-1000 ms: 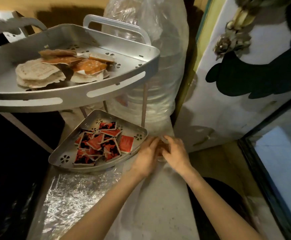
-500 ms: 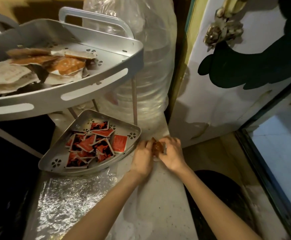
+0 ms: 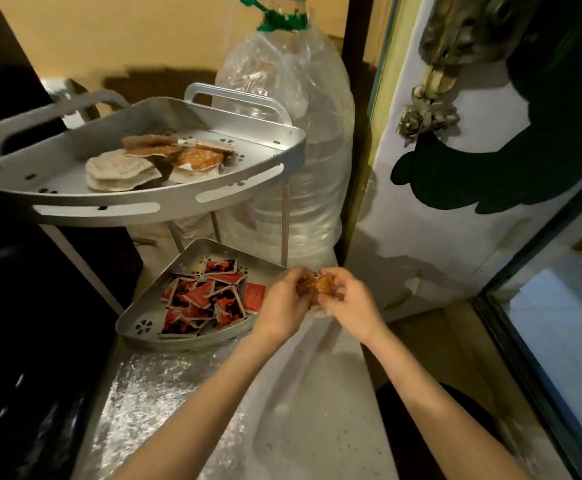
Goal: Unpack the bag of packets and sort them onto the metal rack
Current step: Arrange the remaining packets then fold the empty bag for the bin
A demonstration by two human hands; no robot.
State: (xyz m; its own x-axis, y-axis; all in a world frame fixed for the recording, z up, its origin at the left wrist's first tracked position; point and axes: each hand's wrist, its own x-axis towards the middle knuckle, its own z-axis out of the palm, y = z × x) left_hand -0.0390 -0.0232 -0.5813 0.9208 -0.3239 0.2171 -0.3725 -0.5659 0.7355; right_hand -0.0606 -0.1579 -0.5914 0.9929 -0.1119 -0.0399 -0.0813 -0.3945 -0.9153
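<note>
Between my left hand (image 3: 282, 301) and my right hand (image 3: 350, 301) I grip a small orange packet (image 3: 317, 285), just right of the metal rack's lower tray (image 3: 144, 323). That tray holds several red-and-black packets (image 3: 206, 299). The upper tray (image 3: 74, 202) carries several orange and pale round packets (image 3: 154, 161). A clear plastic bag (image 3: 293, 344) trails down from my hands over the counter.
A big clear water bottle (image 3: 303, 168) wrapped in plastic stands behind the rack. Crinkled foil (image 3: 137, 403) covers the counter's left part. A white door with a dark green shape (image 3: 490, 168) is on the right, and the counter edge drops to the floor there.
My hands have lifted slightly with the orange packet now showing between the fingers. The view tilted up, so the rack and the bottle's neck show more fully.
</note>
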